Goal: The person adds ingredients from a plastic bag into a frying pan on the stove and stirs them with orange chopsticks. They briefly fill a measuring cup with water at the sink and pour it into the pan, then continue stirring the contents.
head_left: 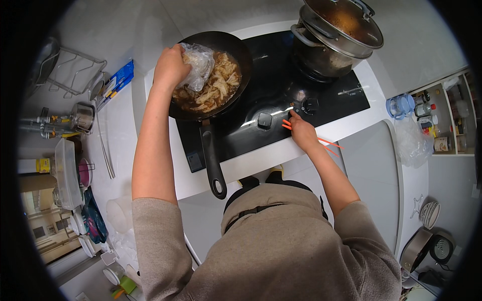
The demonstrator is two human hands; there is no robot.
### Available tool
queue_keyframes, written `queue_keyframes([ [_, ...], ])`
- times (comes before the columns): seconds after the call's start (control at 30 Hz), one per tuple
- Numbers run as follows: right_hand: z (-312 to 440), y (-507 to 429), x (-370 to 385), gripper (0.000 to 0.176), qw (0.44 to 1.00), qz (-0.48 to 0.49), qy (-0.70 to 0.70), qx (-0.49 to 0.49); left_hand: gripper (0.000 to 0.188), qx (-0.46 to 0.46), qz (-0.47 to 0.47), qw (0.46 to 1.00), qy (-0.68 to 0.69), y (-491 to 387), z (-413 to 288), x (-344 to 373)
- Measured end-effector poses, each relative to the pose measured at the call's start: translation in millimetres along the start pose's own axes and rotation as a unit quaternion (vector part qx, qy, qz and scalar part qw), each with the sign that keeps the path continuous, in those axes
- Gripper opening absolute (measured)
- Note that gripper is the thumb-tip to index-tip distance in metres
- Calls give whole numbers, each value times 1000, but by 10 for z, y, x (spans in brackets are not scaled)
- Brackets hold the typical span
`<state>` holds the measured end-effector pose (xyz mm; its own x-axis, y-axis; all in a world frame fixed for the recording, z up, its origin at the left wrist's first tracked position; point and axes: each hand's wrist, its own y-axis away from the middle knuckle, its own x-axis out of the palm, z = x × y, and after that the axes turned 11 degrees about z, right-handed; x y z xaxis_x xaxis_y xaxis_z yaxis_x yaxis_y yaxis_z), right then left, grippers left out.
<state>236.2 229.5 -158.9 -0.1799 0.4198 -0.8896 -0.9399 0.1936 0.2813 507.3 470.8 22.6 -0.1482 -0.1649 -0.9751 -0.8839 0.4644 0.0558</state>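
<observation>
My left hand (171, 67) grips a clear plastic bag (199, 64) with pale contents, held over the left side of a dark frying pan (243, 56). In the pan, pieces of pale food (224, 84) lie in brown sauce. The pan rests on the left part of a black glass cooktop (244, 109), its black handle (214, 161) towards me. My right hand (303, 131) holds orange chopsticks (329, 143), and its extended index finger is at the cooktop's control panel, between a left knob (264, 120) and a right knob (311, 105).
A steel pot (324, 56) with a steamer tier and glass lid (346, 19) stands at the back right. On the left counter lie a long-handled ladle (103, 139) and a blue packet (116, 81). A plastic bag (414, 143) and a blue-tinted plastic container (400, 106) sit right.
</observation>
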Motion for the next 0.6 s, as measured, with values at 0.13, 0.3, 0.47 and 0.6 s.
queue_keyframes([
  [0.13, -27, -18, -9, 14, 999, -26, -18, 24, 44, 4, -5, 1000, 3, -3, 18, 13],
  [0.3, -311, -125, -108, 18, 968, -211, -39, 130, 44, 3, -9, 1000, 6, 13, 21, 13],
  [0.47, -481, -293, -330, 42, 962, -120, -4, 244, 43, 5, -12, 1000, 2, -8, 78, 43],
  [0.6, -560, -374, -370, 42, 970, -82, 3, 231, 43, 4, -12, 1000, 7, 7, 78, 41],
])
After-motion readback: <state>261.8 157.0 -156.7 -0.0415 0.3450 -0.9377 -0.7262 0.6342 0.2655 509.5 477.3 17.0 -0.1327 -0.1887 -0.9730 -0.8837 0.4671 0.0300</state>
